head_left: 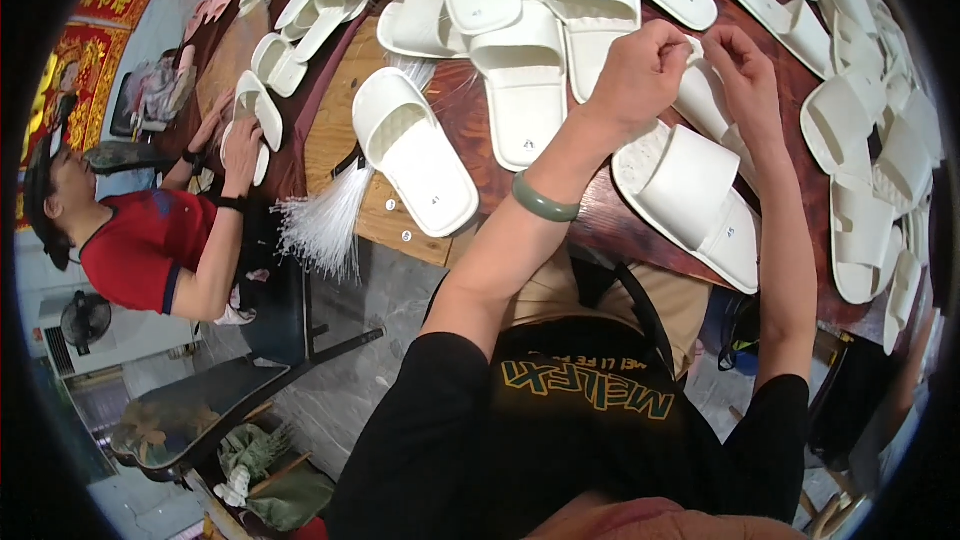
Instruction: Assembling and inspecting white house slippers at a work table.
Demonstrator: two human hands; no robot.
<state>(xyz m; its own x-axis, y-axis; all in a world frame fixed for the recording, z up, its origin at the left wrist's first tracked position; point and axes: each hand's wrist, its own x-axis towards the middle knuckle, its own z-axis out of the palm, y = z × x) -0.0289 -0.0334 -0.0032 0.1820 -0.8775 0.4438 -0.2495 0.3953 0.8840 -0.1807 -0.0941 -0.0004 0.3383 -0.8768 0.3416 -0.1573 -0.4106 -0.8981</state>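
My left hand [640, 72] is closed in a pinch, knuckles up. Close beside it, my right hand [742, 70] also pinches with bent fingers. Whatever lies between the fingertips is too small to make out. A white slipper [703, 105] lies just under and between both hands, partly covered by them. Nearer to me, another white slipper [690, 190] rests on the reddish-brown table [600, 225], below my hands. Left of my left forearm, which wears a green bangle [545, 198], are a white slipper [520, 80] and a separate one [415, 150] at the table's edge.
White slippers [850, 130] are heaped along the right and far sides. A bundle of thin white strands [335, 220] hangs over the left table edge. At left, a co-worker in a red shirt [150, 250] handles white slippers [250, 130]. A black chair [275, 320] stands between us.
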